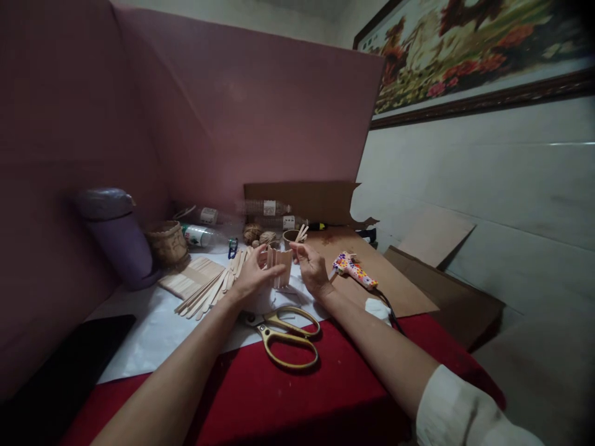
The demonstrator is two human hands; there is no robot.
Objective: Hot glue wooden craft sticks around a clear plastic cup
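Observation:
A small piece built of wooden sticks (281, 267) stands upright above the white paper, with my left hand (257, 271) gripping its left side between thumb and fingers. At its right edge my right hand (310, 266) is closed, fingertips pinched together near the top corner; whatever they hold is too small to name. Scissors with yellow handles (289, 334) lie just below the hands. Left of my left hand, loose wooden sticks (211, 294) spread beside a neat stack of sticks (191, 277). A flower-patterned glue gun (356, 269) rests on cardboard to the right.
Plastic bottles (204, 236), balls of twine (268, 239) and a cup (291, 236) with sticks stand behind the hands. A woven basket (167, 243) and purple container (118, 244) are at left. Cardboard (390, 282) covers the right of the red cloth (279, 402).

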